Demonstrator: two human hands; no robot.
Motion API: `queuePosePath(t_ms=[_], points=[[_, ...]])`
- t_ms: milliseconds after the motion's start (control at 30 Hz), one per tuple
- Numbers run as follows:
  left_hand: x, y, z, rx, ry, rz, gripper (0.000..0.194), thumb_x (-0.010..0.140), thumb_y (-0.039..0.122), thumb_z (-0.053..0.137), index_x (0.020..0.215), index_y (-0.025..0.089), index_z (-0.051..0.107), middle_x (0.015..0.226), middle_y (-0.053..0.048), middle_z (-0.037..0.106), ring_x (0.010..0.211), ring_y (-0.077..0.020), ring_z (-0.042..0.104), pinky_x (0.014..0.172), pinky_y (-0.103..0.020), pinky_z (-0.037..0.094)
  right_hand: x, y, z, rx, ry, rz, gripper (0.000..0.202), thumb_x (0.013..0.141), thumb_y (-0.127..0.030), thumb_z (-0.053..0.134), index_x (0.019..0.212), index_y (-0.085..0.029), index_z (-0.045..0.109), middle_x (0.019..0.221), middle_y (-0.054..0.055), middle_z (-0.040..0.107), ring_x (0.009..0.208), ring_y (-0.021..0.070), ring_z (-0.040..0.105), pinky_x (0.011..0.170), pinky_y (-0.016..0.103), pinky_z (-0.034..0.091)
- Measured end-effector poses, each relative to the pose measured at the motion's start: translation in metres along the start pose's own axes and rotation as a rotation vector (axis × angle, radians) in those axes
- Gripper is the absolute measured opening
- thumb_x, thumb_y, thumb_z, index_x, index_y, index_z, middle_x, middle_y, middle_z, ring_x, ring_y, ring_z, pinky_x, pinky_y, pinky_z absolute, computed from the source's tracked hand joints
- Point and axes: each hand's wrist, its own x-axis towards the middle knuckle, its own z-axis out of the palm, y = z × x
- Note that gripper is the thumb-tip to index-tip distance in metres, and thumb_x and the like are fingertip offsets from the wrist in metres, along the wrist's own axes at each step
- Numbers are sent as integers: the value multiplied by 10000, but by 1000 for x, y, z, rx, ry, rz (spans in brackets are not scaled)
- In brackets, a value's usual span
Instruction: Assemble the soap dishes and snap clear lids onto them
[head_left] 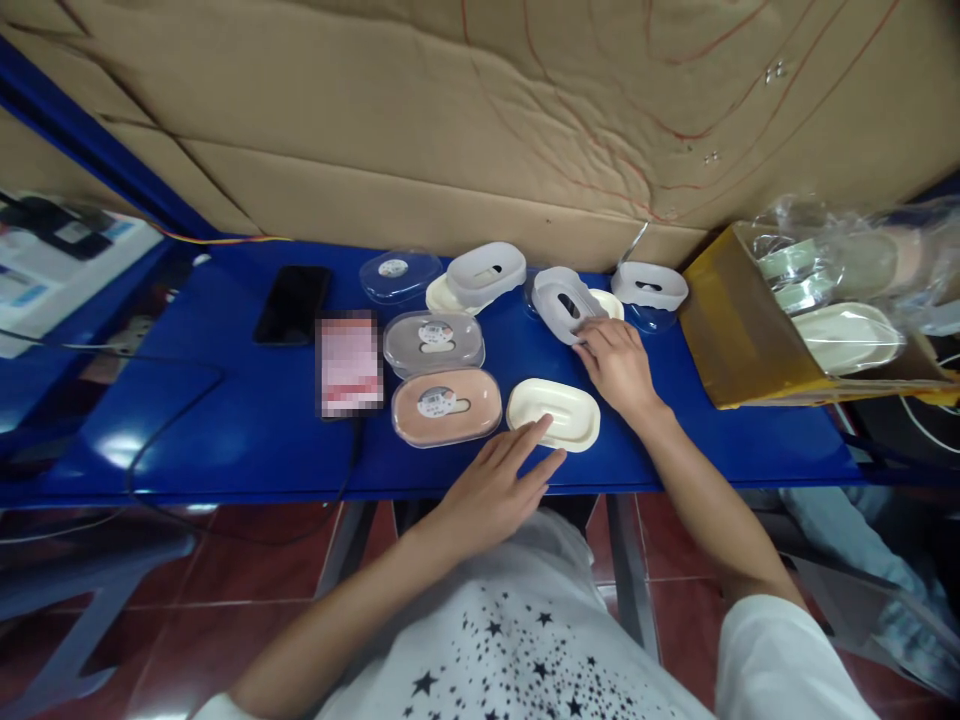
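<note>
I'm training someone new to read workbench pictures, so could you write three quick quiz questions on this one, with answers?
1. The right hand has its fingers on: (a) a black phone, (b) a grey oval shell, (c) a black cable.
2. True or false: the peach case lies left of the cream tray.
3. Fill the gap: clear wrapping sticks out of an open ____.

Key: 1 b; 2 true; 3 cardboard box.

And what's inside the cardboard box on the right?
In the cardboard box are a cream oval piece, pale green pieces and clear plastic wrapping. Whatever lies beneath is covered, so I can't tell.
</note>
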Motion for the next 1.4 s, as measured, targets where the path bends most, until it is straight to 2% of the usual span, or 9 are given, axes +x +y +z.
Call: queuePosePath(t_ms=[200, 367, 600, 867, 1033, 1133, 1200, 1300, 1400], points=[[-10, -8, -12, -64, 254, -64, 469, 1072, 133, 627, 1528, 211, 544, 1633, -194, 551, 1487, -309, 609, 1153, -473, 632, -81, -14, -38, 178, 16, -101, 142, 1091, -250, 639, 1201, -281, 723, 1251, 53, 808, 1429, 303, 657, 1322, 636, 375], [0, -8, -6, 25, 183, -59, 556, 1053, 97, 620, 1588, 184, 496, 1770, -213, 375, 1616, -366, 458, 1233, -534, 566, -128, -27, -53, 291, -173, -154, 179, 1094, -184, 628, 1215, -277, 721, 1395, 43, 770, 1534, 266, 569, 1337, 610, 405], [4, -9, 17, 53, 75, -106, 568, 1092, 124, 571, 1639, 159, 423, 1818, -231, 263, 1691, -411, 269, 1288, -636, 462, -121, -23, -45, 412, -221, -151, 263, 1092, -138, 601, 1268, -287, 727, 1556, 39, 679, 1625, 263, 456, 1353, 587, 428], [4, -6, 5, 14, 233, -149, 642, 1062, 162, 669, 1655, 238, 436, 1808, -168, 314, 1650, -358, 401, 1297, -552, 492, -117, -29, -43, 609, -6, -78, 192, 1019, -186, 764, 1175, -278, 701, 1417, 80, 742, 1487, 291, 621, 1278, 576, 519], [12, -6, -6, -138, 390, -119, 854, 1030, 62, 675, 1724, 404, 314, 1756, -104, 402, 1598, -313, 483, 1238, -517, 561, -122, -41, -52, 963, -60, 151, 189, 1093, -448, 657, 1207, -301, 624, 1248, 87, 793, 1209, 294, 784, 970, 461, 696], [17, -7, -8, -197, 421, -183, 813, 1051, 155, 704, 1717, 426, 324, 1660, -106, 520, 1469, -292, 614, 1143, -482, 634, -126, -45, -46, 978, -51, 305, 288, 1144, -544, 486, 1284, -312, 581, 1177, 91, 800, 990, 245, 815, 755, 354, 692], [19, -6, -9, -239, 395, -281, 703, 1077, 242, 694, 1687, 410, 387, 1625, -98, 566, 1446, -296, 634, 1156, -511, 622, -128, -45, -42, 888, 4, 318, 417, 1149, -570, 432, 1485, -329, 484, 1337, 136, 754, 1094, 261, 798, 823, 383, 696], [23, -4, -13, -317, 353, -380, 562, 1115, 262, 628, 1641, 367, 462, 1586, -77, 628, 1445, -281, 642, 1207, -526, 581, -131, -44, -42, 679, 16, 171, 756, 1069, -640, 590, 1703, -369, 280, 1729, 183, 444, 1482, 370, 604, 1064, 532, 658], [28, -3, -18, -386, 329, -429, 516, 1129, 287, 599, 1629, 328, 477, 1559, -85, 661, 1419, -274, 666, 1194, -503, 590, -131, -43, -44, 443, -27, 16, 760, 1008, -458, 773, 1673, -467, 406, 1822, 68, 301, 1634, 414, 410, 1231, 652, 538]])
